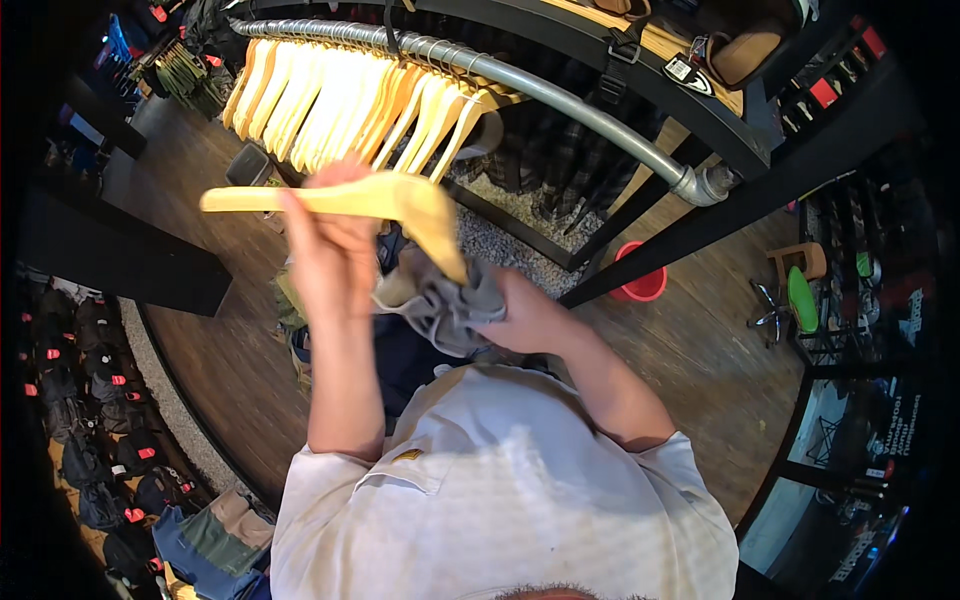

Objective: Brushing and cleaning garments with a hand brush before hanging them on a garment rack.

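A pale wooden clothes hanger [390, 192] is held up in front of my chest, slightly blurred. My left hand [335, 235] has its fingers wrapped round the hanger's left arm. Lower down, my right hand [522, 312] grips a crumpled grey cloth [445, 305]. The hanger's right end points down into the cloth or just in front of it; whether they touch I cannot tell. Dark fabric shows below the cloth, partly hidden by my arms.
Many wooden hangers [330, 100] hang close together on a curved metal rail [580, 115] ahead. A red bucket [643, 285] stands on the wooden floor to the right, beyond a black post. A green-and-brown chair [800, 298] is farther right. Dark bags [95, 370] fill a shelf at left.
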{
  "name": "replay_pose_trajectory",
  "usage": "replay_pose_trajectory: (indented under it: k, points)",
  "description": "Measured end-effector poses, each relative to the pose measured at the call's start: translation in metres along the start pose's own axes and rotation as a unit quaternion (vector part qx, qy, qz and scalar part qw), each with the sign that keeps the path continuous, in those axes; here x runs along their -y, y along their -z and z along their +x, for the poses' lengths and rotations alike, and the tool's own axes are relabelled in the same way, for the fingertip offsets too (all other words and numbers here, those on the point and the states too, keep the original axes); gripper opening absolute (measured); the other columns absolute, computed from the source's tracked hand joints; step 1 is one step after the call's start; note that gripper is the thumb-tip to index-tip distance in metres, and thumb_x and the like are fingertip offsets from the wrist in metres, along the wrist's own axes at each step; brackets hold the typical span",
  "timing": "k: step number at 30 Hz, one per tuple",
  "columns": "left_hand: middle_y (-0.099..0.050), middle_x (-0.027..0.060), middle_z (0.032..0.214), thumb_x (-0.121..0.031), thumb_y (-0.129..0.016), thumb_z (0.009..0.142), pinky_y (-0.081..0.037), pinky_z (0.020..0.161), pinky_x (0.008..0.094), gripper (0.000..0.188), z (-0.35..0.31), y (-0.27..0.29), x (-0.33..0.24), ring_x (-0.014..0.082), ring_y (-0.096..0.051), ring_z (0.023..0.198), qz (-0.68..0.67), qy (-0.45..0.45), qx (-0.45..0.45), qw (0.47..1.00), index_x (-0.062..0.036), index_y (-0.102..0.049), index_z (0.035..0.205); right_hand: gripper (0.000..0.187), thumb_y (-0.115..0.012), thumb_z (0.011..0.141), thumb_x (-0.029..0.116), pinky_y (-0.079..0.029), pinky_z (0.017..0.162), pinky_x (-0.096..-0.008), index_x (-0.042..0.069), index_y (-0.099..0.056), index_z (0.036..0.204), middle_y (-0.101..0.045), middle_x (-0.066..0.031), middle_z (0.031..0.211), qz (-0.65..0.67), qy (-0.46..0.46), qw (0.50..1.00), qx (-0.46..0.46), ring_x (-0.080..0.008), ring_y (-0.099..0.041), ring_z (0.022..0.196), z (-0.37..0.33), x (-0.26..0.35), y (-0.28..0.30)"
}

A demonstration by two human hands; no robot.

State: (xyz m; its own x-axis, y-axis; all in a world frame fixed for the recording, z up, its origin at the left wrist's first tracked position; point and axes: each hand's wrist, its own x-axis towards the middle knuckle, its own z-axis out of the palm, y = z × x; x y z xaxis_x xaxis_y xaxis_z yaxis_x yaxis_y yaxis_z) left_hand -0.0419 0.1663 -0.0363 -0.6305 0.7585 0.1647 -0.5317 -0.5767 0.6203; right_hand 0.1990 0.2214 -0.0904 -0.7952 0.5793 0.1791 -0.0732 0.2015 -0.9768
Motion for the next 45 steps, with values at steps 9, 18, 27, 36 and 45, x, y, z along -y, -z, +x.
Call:
replay_pose_trajectory:
  k: [9, 18, 27, 36, 45]
  points:
    - [-0.067, 0.0129, 0.128, -0.045, -0.042, 0.123, -0.059, 0.095, 0.0451, 0.057, -0.032, -0.024, 0.004, 0.0226, -0.069, 0.098, 0.04, 0.021, 0.011, 0.999, -0.003, -0.044, 0.162, 0.045, -0.078, 0.09, 0.015, -0.059, 0.092, -0.0499, 0.001, -0.067, 0.131, -0.077, -0.0259, 0.11, -0.222, -0.071, 0.971, 0.055, -0.0461, -0.076, 0.105, -0.019, -0.009, -0.009]
    - [-0.044, -0.0063, 0.083, -0.041, -0.047, 0.123, -0.03, 0.049, 0.0199, 0.05, -0.06, -0.014, -0.058, 0.0012, -0.036, 0.058, 0.342, -0.145, -0.026, 0.928, -0.0042, -0.046, 0.158, 0.046, -0.08, 0.09, 0.017, -0.059, 0.096, -0.046, 0.002, -0.07, 0.132, -0.078, -0.0223, 0.118, -0.189, -0.045, 0.954, 0.228, -0.0391, -0.077, 0.111, -0.006, 0.037, 0.044]
    - [-0.056, -0.0039, 0.081, -0.066, -0.053, 0.114, -0.036, 0.054, 0.0201, 0.083, -0.135, 0.006, -0.046, 0.0036, -0.046, 0.061, 0.393, 0.145, 0.169, 0.892, 0.0063, -0.052, 0.155, 0.102, -0.091, 0.07, 0.065, -0.023, 0.134, -0.0715, 0.004, -0.065, 0.147, -0.066, -0.0124, 0.148, -0.265, 0.372, 0.889, -0.026, -0.0343, -0.054, 0.152, 0.049, 0.071, 0.004]
    - [-0.045, -0.0056, 0.072, -0.078, -0.038, 0.113, -0.028, 0.046, 0.0232, 0.095, -0.09, 0.022, -0.078, 0.0037, -0.036, 0.052, 0.395, 0.268, 0.265, 0.838, 0.0069, -0.061, 0.148, 0.052, -0.087, 0.086, 0.046, -0.06, 0.099, -0.0497, 0.009, -0.072, 0.12, -0.081, -0.0148, 0.099, -0.36, -0.052, 0.918, -0.156, -0.0414, -0.076, 0.111, 0.032, 0.011, 0.111]
    - [-0.059, 0.0029, 0.066, -0.034, -0.058, 0.119, -0.044, 0.055, 0.0317, 0.047, -0.044, 0.036, -0.038, 0.0113, -0.057, 0.059, 0.6, 0.151, 0.276, 0.736, -0.0005, -0.066, 0.087, 0.088, -0.095, 0.083, 0.011, -0.054, 0.097, -0.0333, 0.01, -0.028, 0.139, -0.064, -0.0106, 0.119, -0.225, -0.049, 0.961, -0.153, -0.0169, -0.061, 0.107, -0.024, 0.089, 0.094]
